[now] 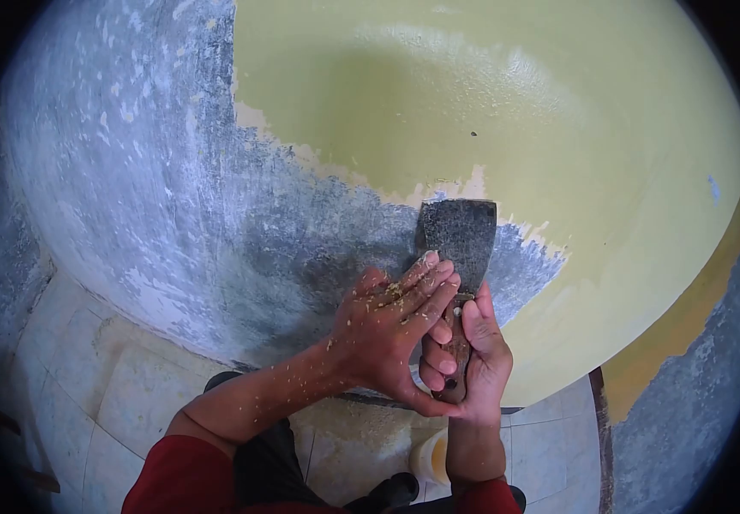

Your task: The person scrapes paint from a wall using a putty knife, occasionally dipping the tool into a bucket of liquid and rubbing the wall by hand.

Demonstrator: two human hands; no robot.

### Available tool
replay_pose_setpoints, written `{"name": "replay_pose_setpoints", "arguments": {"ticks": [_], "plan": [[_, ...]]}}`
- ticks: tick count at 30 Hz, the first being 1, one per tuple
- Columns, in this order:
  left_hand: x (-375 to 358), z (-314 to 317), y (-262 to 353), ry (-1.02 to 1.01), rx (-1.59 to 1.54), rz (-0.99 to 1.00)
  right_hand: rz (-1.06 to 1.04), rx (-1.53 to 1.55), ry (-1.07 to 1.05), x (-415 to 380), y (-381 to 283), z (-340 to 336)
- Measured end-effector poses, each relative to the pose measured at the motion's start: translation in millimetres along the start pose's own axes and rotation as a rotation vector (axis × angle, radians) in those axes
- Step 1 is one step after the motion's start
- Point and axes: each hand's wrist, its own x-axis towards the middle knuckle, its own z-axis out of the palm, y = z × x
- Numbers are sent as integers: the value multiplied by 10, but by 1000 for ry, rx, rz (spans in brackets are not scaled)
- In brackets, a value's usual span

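Observation:
A paint scraper (461,236) with a wide, worn metal blade and a brown wooden handle lies against the wall, its blade pointing up. The blade's edge meets the ragged border of yellow-green paint (558,154), where pale torn bits show. My right hand (485,364) is wrapped round the handle, thumb along its side. My left hand (391,330) presses on the scraper too, fingertips over the lower blade and thumb near the handle's butt. Paint flakes cling to my left hand and forearm. Below and left of the blade is bare grey wall (301,231).
Pale floor tiles (143,394) run along the wall's foot, with dusty debris. A whitish bucket (428,458) stands below my right forearm, beside a dark shoe (400,488). At right, a dark vertical strip (603,428) borders another partly bared wall (687,394).

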Motion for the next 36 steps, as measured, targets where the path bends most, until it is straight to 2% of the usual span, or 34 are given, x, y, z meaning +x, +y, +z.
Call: {"name": "replay_pose_setpoints", "arguments": {"ticks": [7, 9, 13, 15, 25, 29, 34, 36], "plan": [[-21, 15, -25, -50, 35, -10, -18, -16, -22, 80, -2, -22], [-15, 4, -14, 6, 36, -6, -15, 1, -43, 55, -8, -13], [-110, 72, -15, -37, -12, -11, -30, -92, -46, -15, 52, -68], [-91, 57, -26, -39, 2, -11, 7, -87, 44, -15, 23, -23], [-125, 13, 9, -29, 31, -15, -13, -90, 2, -70, 80, -33], [-62, 14, -60, -10, -2, 2, -6, -53, 54, 60, 38, 61], [-95, -8, -56, -23, 13, 0, -23, -27, -10, -52, 100, -16], [-3, -32, -123, -45, 42, 3, -35, -38, -32, 129, 14, 77]]}}
